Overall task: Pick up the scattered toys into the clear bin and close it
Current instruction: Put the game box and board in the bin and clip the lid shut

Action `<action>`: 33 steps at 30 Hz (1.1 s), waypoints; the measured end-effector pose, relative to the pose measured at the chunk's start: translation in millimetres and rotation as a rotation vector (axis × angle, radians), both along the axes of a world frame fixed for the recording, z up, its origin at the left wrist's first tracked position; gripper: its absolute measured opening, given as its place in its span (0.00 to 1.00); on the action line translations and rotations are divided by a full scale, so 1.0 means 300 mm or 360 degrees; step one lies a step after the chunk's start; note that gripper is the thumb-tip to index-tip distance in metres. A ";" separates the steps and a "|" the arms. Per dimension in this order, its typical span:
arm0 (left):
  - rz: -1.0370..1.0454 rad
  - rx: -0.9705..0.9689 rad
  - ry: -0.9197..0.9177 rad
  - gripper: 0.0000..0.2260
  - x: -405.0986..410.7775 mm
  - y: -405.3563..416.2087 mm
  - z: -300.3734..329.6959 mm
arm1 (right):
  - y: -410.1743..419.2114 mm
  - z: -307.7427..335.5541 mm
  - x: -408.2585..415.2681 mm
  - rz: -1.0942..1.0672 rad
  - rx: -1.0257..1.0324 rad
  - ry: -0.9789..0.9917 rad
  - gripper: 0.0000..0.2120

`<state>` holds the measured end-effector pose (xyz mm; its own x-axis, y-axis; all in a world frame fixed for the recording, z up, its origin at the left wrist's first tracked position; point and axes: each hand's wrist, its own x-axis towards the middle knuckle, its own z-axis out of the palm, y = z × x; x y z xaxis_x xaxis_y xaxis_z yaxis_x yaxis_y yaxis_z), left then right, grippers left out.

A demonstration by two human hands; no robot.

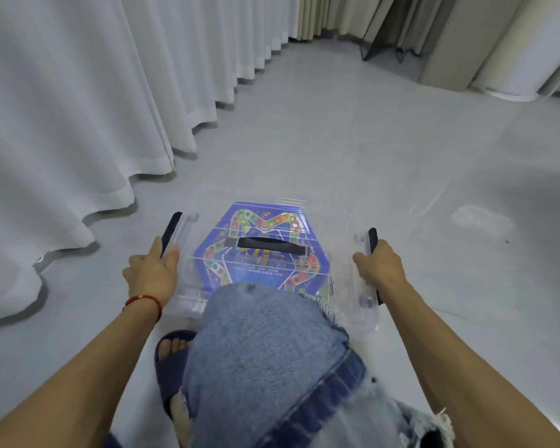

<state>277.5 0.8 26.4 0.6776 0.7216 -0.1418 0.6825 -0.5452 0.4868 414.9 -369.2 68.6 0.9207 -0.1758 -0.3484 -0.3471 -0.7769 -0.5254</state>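
Observation:
The clear bin (346, 221) sits on the pale floor in front of my knee, with its clear lid on top and a black carry handle (265, 245) across the middle. Through the lid shows a blue hexagonal game board (227, 253) with a coloured track. My left hand (151, 273) grips the black latch (172, 232) on the bin's left side. My right hand (380, 268) grips the black latch (373, 239) on the right side. My denim-clad knee hides the bin's near part.
White curtains (78, 108) hang along the left and reach the floor. A beige cabinet and a white cylinder (514, 53) stand at the far right, with a dark frame (382, 37) leaning nearby. My foot in a dark slipper (172, 354) rests beside the bin.

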 end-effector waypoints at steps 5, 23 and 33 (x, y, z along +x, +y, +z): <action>0.0158 -0.0025 -0.0173 0.24 -0.009 -0.020 0.016 | 0.012 -0.004 -0.027 0.0020 -0.0096 -0.0169 0.19; -0.0113 0.0261 0.0073 0.14 0.056 -0.043 0.129 | 0.029 -0.041 -0.015 0.0063 -0.0097 -0.0238 0.21; -0.0060 -0.0798 0.0021 0.16 0.134 0.074 0.176 | 0.017 -0.020 -0.033 -0.0057 0.0243 -0.0048 0.26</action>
